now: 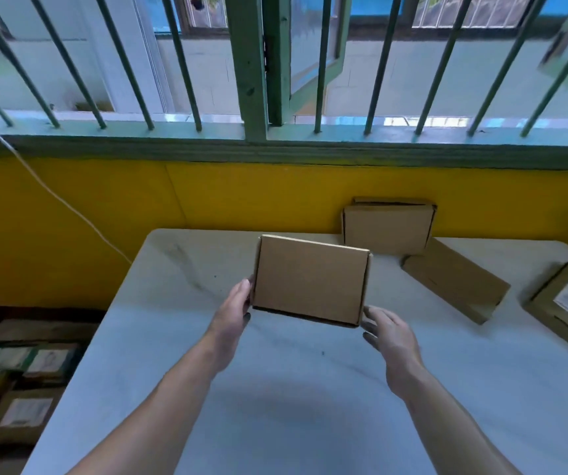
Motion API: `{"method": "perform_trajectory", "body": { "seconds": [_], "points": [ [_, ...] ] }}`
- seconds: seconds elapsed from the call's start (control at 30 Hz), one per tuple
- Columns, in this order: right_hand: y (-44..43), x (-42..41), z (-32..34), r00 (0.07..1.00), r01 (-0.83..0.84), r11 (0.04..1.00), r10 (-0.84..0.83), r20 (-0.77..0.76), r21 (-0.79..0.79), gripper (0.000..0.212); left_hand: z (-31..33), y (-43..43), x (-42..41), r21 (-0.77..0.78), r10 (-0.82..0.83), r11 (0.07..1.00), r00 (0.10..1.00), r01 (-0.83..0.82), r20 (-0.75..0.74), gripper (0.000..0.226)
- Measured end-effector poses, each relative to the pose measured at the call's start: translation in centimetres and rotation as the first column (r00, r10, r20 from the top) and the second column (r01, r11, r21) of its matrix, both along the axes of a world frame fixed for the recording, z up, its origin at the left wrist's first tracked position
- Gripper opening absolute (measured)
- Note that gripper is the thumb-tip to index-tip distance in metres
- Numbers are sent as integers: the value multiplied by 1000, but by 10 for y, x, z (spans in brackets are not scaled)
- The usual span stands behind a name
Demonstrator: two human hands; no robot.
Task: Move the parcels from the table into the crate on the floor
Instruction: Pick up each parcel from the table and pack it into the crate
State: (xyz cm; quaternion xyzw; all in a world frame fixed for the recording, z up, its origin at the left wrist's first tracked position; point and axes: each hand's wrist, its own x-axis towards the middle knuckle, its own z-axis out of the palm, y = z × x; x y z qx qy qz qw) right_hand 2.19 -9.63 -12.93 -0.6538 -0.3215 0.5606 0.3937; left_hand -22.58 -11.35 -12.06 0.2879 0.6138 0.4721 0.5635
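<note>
Risk, left side: the dark crate sits on the floor just off the left edge of the pale grey table and already carries labelled brown parcels. A parcel dropped from height could land on edge on that stack or bounce over the rim. The carry also has to clear the table's left edge; clipping a corner there would likely twist the load out of a one-sided hold. Risk, centre: the plain brown flat cardboard parcel is up off the table and tilted with its broad face toward the camera, above the middle of the table. Smooth card gives little friction, so a quick swing leftward could let it slide. Risk, right: three more parcels lie on the table. An upright brown box leans on the yellow wall, a long flat brown box lies just beside it, and a brown box with a white label is near the right edge. They are well clear of the path to the crate. Grip state: the left grip clasps the parcel's left edge, fingers wrapped onto its underside. The right grip is released, fingers spread and fairly straight just at the lower right corner. Actual contact cannot be told. Judgement: the load hangs mainly on the left grip.
</note>
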Motion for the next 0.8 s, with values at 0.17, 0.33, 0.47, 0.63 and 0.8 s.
{"method": "perform_trajectory", "body": {
  "seconds": [0.17,0.33,0.47,0.63,0.8],
  "points": [
    [-26,-7,9,987,63,998,-61,-148,5,29,4,-23,-11,101,69,992,995,-76,72,34],
    [-37,-9,24,935,141,990,-134,-327,-3,27,13,-38,-4,132,98,983,970,-130,223,41],
    [-35,1,42,900,90,994,-54,-432,64,21,23,-45,10,179,75,976,959,-127,275,39],
    [-30,18,56,905,-99,955,203,-374,280,36,38,-54,28,187,88,971,952,-148,294,39],
    [-26,32,63,898,-73,905,243,-368,419,37,57,-62,45,247,36,961,946,-121,321,36]
  ]
}}
